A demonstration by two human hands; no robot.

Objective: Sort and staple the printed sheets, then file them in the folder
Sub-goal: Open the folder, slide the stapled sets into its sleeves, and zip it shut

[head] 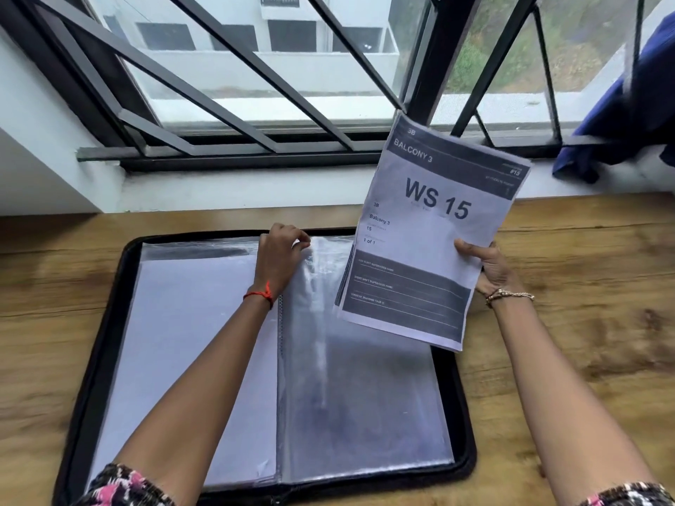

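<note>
Filing appeared to be the step in hand: the folder point(106, 323) lay open flat on the wooden table point(584, 359), and its left-hand pockets seemed already to hold pale pages, so part of the job looked done. The printed sheets point(431, 228), a thin set headed "WS 15", were held tilted in the air above the folder's far right corner, not yet in any pocket. Whether a staple bound them could not be told, and no stapler showed. The right hand point(491, 268) gripped their right edge, thumb laid across the front and the other fingers hidden behind. The left hand point(279, 252) pinched the top edge of a clear plastic sleeve point(350, 388) with curled fingertips, probably to open it. Left to do, by my reading, was sliding the set in. The table stood against a barred window point(255, 67), with a blue cloth point(628, 115) draped at the sill's right end.
</note>
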